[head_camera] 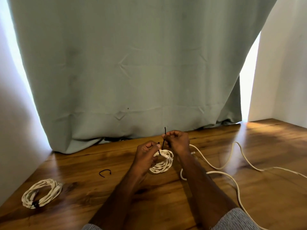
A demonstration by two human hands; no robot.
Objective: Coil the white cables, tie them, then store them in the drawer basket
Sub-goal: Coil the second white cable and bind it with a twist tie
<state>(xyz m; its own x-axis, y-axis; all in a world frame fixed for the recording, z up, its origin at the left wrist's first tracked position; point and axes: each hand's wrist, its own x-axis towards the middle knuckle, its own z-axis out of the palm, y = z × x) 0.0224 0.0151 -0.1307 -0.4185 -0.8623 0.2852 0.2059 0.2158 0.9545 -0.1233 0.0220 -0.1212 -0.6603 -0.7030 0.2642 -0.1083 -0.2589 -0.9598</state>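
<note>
Your grey sleeves [235,219] sit at the bottom edge, with both forearms reaching out over the wooden table [166,205]. Your left hand [146,152] pinches the lower end of a black tie [164,141] between thumb and fingertips, right at the top of the coiled white cable [162,163], which is lifted slightly against that hand. Your right hand [178,141] has its fingers curled around the tie's upper part, the tip poking up above the knuckles. A loose white cable [232,178] snakes across the table to the right. Near the left edge lies a second coil [41,192], already bound with a dark tie. A spare black tie [105,172] rests between the two coils. Behind hangs a pale green curtain [132,63].
</note>
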